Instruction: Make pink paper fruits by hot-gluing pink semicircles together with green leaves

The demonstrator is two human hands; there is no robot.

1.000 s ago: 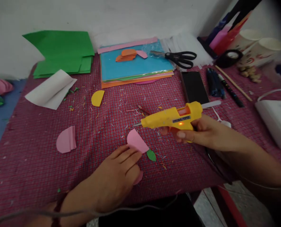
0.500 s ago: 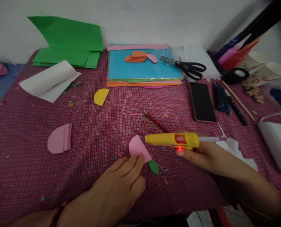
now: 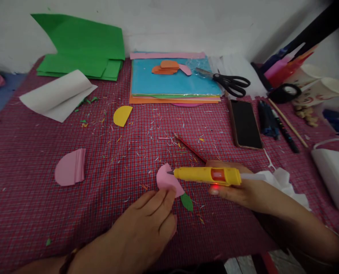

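A pink half-round paper piece (image 3: 166,177) lies on the checked cloth, with a green paper leaf (image 3: 187,202) at its lower right end. The closed fingertips of my left hand (image 3: 146,220) hold its lower edge down; the thumb side is partly hidden. My right hand (image 3: 240,194) is wrapped round a yellow hot glue gun (image 3: 195,175), its red light lit and a clear glue stick (image 3: 252,176) out of its back. The gun points left, its metal nozzle over the pink piece's upper right part. Whether the nozzle touches the paper I cannot tell.
Folded pink pieces (image 3: 70,168) and a yellow half-round (image 3: 123,115) lie leftward. Behind are green sheets (image 3: 80,45), a white sheet (image 3: 55,95), a blue pack (image 3: 169,85) and scissors (image 3: 232,83). A phone (image 3: 246,123), paper cups (image 3: 331,91) and a brown pencil-like stick (image 3: 191,147) are rightward.
The glue gun's nozzle has moved slightly left and down, from the pink piece's edge to over its surface. My left hand stays on the paper. The whole view has shifted slightly.
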